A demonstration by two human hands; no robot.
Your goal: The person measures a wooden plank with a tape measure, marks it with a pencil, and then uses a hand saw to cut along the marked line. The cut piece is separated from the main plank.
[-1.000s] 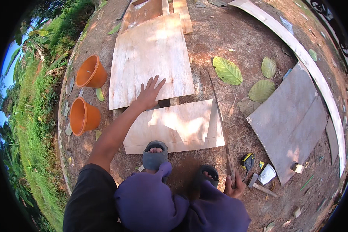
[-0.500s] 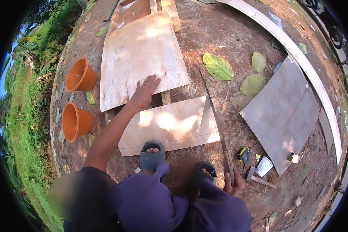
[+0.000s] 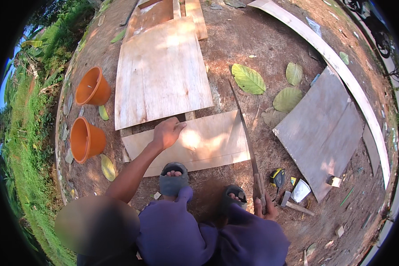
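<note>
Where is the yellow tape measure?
In the head view, the tape measure lies on the dirt at lower right, just right of the saw handle and beside the hammer.

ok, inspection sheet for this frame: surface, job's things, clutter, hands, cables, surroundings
Surface: bare dirt ground, sunlit.
Job's things: small plywood piece lying flat; handsaw with its blade along that piece's right edge; large plywood sheet beyond it.
Clutter: tape measure, hammer, grey board, two orange pots, fallen leaves.
Hands: left hand curled on the small piece's far edge; right hand gripping the saw handle.
Cables: nothing seen.
Surroundings: grass to the left, long curved plank to the right.
</note>
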